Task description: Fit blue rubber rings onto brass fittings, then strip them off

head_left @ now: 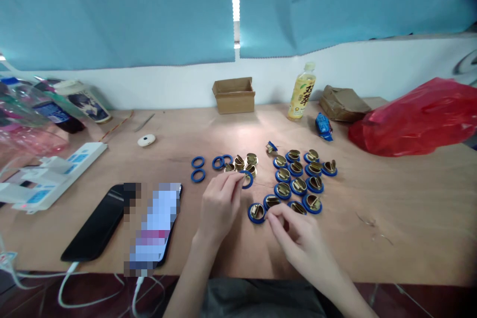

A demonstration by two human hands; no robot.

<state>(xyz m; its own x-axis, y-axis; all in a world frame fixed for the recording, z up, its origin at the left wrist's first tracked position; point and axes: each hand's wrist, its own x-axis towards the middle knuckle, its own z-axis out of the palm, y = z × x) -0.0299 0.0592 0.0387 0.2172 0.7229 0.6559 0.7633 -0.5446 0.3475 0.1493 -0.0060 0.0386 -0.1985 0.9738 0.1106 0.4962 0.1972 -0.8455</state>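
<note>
My left hand [222, 203] is closed, thumb and fingertips pinching a blue ring [246, 186]. Just beyond it sits a small cluster of round gold-coloured metal pieces [251, 159] without visible rings. Loose blue rings [198, 175] lie left of that cluster. My right hand [292, 231] is closed too, its fingertips at the right edge of a gold-coloured metal piece with a blue ring [257, 213] on the table. Several more ringed pieces [298, 186] stand in loose rows beyond my right hand, which partly covers the nearest ones. One ringed piece [272, 147] lies tilted at the far end.
Left are two phones [97, 223] [156, 228] on charging cables, a power strip [67, 174] and plastic bottles [55, 112]. A cardboard box [235, 102], yellow drink bottle [301, 92], blue packet [323, 126], brown package [341, 103] and red bag [413, 121] stand along the back.
</note>
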